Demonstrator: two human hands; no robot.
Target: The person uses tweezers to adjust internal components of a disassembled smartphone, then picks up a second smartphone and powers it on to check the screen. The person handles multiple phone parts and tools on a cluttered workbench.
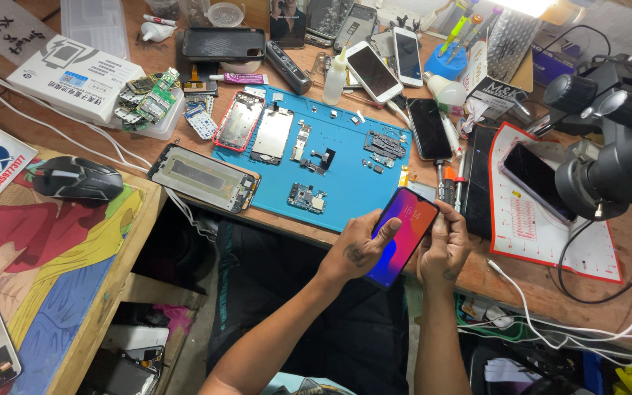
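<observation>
Smartphone [402, 235], screen lit red and blue, held at lower centre of the frame over the surface [550, 285] edge — left hand [360, 252] and right hand [444, 249] both closed round it — a loosened grip would likely drop it to the floor.

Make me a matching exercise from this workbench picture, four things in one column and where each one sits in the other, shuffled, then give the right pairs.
Things:
1. lit phone
2. computer mouse
3. microscope
4. small circuit board

Places:
A. on the blue mat
B. on the colourful desk surface at the left
C. between the left hand and right hand
D. at the right edge, above the red-bordered white mat

Pairs: 1-C, 2-B, 3-D, 4-A
</observation>
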